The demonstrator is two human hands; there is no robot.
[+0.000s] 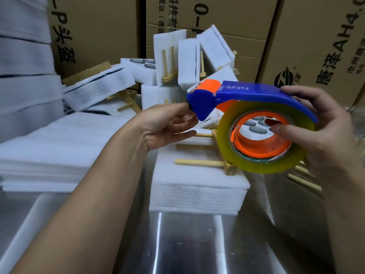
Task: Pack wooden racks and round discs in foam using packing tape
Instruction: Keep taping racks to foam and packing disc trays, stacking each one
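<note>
My right hand [324, 135] grips a blue and orange tape dispenser [250, 95] loaded with a yellowish roll of packing tape [258, 161], with fingers through the roll's core. My left hand [169, 125] reaches to the dispenser's blue front end, its thumb and fingertips at the cutter. Below the dispenser a white foam block [197, 186] lies on the table with a wooden rack [203, 163] on top. Dark round discs [256, 127] set in foam show through the roll's core.
A pile of packed foam bundles [187, 62] with wooden racks lies behind. Stacked foam sheets [49, 151] sit at the left, with taller foam stacks [23, 56] beyond. Cardboard boxes [316, 36] wall the back. The shiny metal table [187, 244] spreads in front. More wooden dowels [304, 181] lie right.
</note>
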